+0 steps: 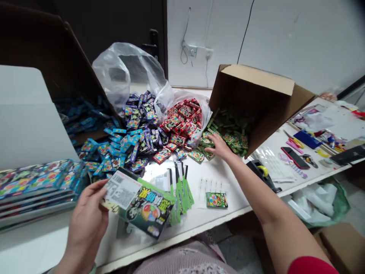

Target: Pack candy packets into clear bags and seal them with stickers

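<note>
My left hand (89, 213) is closed on the left end of a printed card (142, 203), green and black with a barcode-like white panel, tilted above the table. My right hand (219, 146) reaches out to the small green packets (232, 140) at the mouth of a cardboard box, its fingers apart and touching the pile. Whether a packet lies under the fingertips I cannot tell. More green-edged cards (182, 194) lie fanned beside the held card. A single green packet (216, 200) rests on a clear plastic sheet (203, 186) near the front edge.
Heaps of blue packets (114, 152), purple packets (145, 114) and red packets (182, 118) cover the back, with a clear plastic bag (114, 61) behind. Cardboard box (273, 110) stands right. Stacked printed sheets (34, 182) lie left. Tape dispenser (264, 175), phone (295, 157) and scissors (295, 140) lie right.
</note>
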{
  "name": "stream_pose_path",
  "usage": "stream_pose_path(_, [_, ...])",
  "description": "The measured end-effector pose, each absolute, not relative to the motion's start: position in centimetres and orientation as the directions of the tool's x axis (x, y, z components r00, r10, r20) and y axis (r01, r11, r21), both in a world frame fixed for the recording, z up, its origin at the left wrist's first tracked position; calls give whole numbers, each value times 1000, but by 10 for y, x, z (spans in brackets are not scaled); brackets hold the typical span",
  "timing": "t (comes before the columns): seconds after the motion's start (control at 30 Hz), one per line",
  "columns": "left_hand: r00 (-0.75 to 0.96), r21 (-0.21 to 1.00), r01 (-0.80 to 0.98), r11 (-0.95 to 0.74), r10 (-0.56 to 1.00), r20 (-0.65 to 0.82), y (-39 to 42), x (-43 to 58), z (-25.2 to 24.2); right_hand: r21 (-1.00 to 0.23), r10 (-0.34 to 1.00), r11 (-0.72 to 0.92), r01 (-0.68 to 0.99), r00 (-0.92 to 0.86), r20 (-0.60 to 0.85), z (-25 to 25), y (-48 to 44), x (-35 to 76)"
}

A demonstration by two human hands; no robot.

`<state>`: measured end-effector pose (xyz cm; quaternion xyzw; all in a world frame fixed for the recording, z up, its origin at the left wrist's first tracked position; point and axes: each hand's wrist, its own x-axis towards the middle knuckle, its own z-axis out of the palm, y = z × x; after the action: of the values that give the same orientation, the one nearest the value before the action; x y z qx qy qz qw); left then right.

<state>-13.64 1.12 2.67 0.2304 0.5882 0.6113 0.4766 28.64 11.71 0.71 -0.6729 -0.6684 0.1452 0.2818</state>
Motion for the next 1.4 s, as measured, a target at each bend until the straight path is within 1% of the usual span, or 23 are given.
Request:
stream_pose_path(0.07, [-407,917,-354,185,852,-329,10,-136,13,-535,980,70,842,42,194,-6,118,290])
stream_pose_path(0.13, [-381,902,-355,246,843,-380,4,-138,-1,-518,977,86,851,31,212,-20,110,285])
stream_pose_path(0.27, [-378,897,-297,326,823,-424,-11,-150,-18,-545,969,121,830,21,246,-42,79,272])
stream_pose_path(0.37, [-338,915,-169,366,851,-402,-19,-155,-15,-618,969,146,773,14,247,-46,59,264])
stream_pose_path(0.47, [-220,923,43,382,905,-364,-24,-157,-12,-714,969,135,687,60,241,-40,51,260])
stream_pose_path(0.57, [-193,883,364,296,952,-240,-29,-163,-16,-824,958,63,563,198,208,-28,54,258])
stream_pose_path(0.63, [-166,792,580,188,980,-110,-32,-168,-19,-896,959,2,444,254,128,-21,58,255])
stream_pose_path(0.67, [-151,745,655,129,988,-39,-32,-169,-19,-925,963,-31,378,258,74,-17,60,252])
stream_pose_path(0.73, [-85,676,737,-10,991,107,-31,-168,-17,-964,972,-97,249,230,-39,-13,61,244])
stream_pose_path(0.77, [-20,647,756,-96,985,169,-29,-166,-15,-973,974,-129,190,211,-88,-12,61,239])
stream_pose_path(0.83, [202,582,753,-307,950,240,-22,-156,-11,-979,970,-185,89,178,-168,-11,61,229])
stream_pose_path(0.9, [439,495,725,-479,875,205,-13,-144,-8,-974,961,-228,10,162,-224,-11,61,220])
stream_pose_path(0.97, [574,413,722,-555,814,91,-4,-131,-8,-963,950,-266,-45,158,-270,-11,61,212])
stream_pose_path(1.07, [630,349,742,-572,773,-72,5,-117,-9,-941,931,-323,-97,143,-335,-9,62,207])
stream_pose_path(1.17, [642,359,741,-568,756,-129,9,-111,-10,-923,920,-362,-133,113,-377,-7,63,207])
stream_pose_path(1.27, [646,384,723,-575,760,-77,9,-111,-11,-914,914,-372,-159,108,-391,-6,63,208])
stream_pose_path(1.4, [592,393,721,-570,802,77,6,-121,-7,-913,915,-374,-161,98,-392,-10,58,195])
